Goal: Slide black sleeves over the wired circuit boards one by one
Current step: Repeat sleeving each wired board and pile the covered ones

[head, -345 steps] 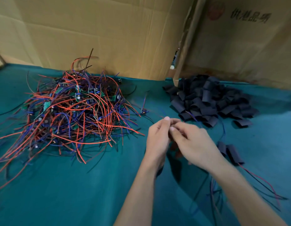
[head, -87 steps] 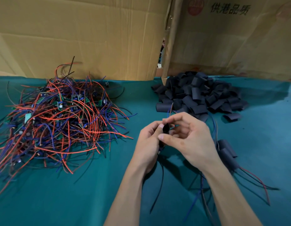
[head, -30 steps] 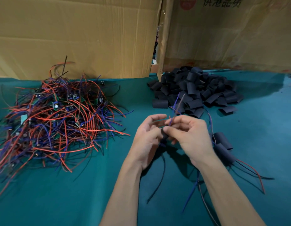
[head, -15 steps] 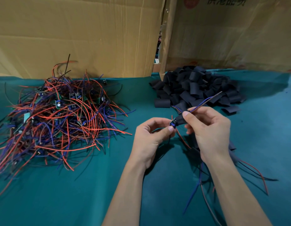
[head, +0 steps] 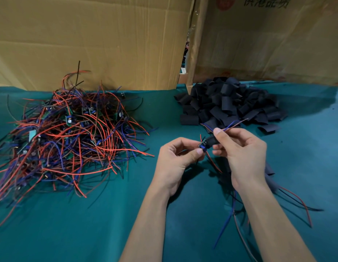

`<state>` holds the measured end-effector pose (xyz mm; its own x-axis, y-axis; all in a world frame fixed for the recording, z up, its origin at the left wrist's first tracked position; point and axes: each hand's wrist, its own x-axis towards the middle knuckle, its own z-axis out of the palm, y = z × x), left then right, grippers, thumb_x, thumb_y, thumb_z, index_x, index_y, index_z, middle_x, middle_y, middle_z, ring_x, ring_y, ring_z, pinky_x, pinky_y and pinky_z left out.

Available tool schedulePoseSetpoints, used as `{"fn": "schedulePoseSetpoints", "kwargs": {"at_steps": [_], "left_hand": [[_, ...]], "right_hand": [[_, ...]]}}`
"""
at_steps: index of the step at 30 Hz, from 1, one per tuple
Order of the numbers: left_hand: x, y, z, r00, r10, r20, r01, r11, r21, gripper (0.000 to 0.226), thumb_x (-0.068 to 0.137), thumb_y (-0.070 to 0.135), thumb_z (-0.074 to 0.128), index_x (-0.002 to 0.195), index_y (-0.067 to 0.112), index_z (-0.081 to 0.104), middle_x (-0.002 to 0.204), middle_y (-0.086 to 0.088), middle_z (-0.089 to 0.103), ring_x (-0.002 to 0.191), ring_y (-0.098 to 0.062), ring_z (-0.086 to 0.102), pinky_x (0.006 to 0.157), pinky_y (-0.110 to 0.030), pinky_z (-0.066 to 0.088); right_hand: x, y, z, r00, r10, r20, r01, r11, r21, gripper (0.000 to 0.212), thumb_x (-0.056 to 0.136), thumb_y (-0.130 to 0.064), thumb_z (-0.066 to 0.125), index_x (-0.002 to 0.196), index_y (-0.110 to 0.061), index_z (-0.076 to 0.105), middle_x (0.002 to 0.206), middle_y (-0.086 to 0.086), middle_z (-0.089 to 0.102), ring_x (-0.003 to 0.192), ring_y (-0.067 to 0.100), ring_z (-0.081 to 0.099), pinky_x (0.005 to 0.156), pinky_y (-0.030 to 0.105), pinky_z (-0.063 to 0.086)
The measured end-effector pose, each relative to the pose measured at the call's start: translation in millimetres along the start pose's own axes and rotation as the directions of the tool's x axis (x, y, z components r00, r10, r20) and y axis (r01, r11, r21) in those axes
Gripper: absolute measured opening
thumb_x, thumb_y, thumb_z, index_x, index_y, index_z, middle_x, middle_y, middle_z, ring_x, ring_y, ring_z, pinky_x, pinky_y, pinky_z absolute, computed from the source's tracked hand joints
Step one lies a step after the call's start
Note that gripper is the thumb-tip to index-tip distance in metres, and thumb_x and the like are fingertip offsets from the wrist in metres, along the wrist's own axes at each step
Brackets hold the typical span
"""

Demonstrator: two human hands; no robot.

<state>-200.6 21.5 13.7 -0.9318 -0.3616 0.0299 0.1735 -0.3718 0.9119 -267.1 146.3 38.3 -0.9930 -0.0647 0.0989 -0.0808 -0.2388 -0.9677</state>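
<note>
Above the teal table, my left hand (head: 175, 157) pinches the end of a small wired circuit board (head: 202, 145) between thumb and forefinger. My right hand (head: 240, 150) holds a black sleeve (head: 212, 140) that sits partly over the board, and pinches the blue and red wires (head: 232, 123) sticking out past the sleeve. A red wire hangs down between my hands. A tangled heap of wired boards (head: 69, 135) with red and blue leads lies at the left. A pile of loose black sleeves (head: 228, 103) lies at the back right.
Finished sleeved boards (head: 270, 173) with trailing wires lie on the teal cloth (head: 88, 224) behind my right wrist. Tall cardboard walls (head: 107, 38) stand along the back edge, with a gap between them.
My hands have drawn slightly apart and the sleeve with the board now shows between them. My right hand has lifted with the wire ends pointing up and right.
</note>
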Motion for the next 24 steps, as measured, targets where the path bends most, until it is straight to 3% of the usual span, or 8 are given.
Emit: {"fn": "schedulePoseSetpoints", "kwargs": {"at_steps": [10,15,19,24], "left_hand": [[2,-3,-2,0.999,0.022,0.034,-0.024,0.999,0.035,0.022,0.075,-0.003,0.078,0.075,0.018,0.075,0.079,-0.006,0.071,0.073,-0.021,0.063,0.074,-0.028,0.051],[5,-8,-3,0.998,0.066,-0.007,-0.065,0.997,0.046,0.026,0.076,-0.007,0.078,0.086,0.013,0.064,0.08,0.002,0.069,0.075,-0.014,0.062,0.076,-0.025,0.052],[5,-10,-2,0.995,0.095,0.013,-0.096,0.992,0.085,0.022,0.077,0.003,0.078,0.087,0.012,0.061,0.08,0.002,0.067,0.072,-0.011,0.06,0.069,-0.02,0.051],[5,-9,3,0.995,0.084,-0.047,-0.079,0.992,0.095,0.016,0.079,0.014,0.072,0.078,0.017,0.056,0.074,-0.008,0.055,0.069,-0.02,0.052,0.068,-0.038,0.044]], "right_hand": [[0,-1,-1,0.997,0.016,0.072,-0.012,0.999,-0.047,0.011,0.088,-0.008,0.079,0.082,-0.008,0.069,0.062,0.006,0.069,0.048,0.014,0.061,0.047,0.022,0.052],[0,0,0,0.993,0.049,0.11,-0.038,0.994,-0.1,0.01,0.087,-0.008,0.079,0.084,-0.007,0.069,0.064,0.01,0.069,0.048,0.015,0.06,0.043,0.023,0.05],[-3,1,1,0.976,0.1,0.193,-0.077,0.989,-0.123,0.01,0.089,-0.01,0.078,0.092,-0.009,0.068,0.063,0.008,0.069,0.047,0.014,0.06,0.043,0.023,0.049],[-11,1,8,0.97,0.091,0.224,-0.059,0.987,-0.148,0.021,0.087,-0.015,0.08,0.098,-0.015,0.063,0.065,0.011,0.071,0.052,0.017,0.065,0.044,0.025,0.049]]}}
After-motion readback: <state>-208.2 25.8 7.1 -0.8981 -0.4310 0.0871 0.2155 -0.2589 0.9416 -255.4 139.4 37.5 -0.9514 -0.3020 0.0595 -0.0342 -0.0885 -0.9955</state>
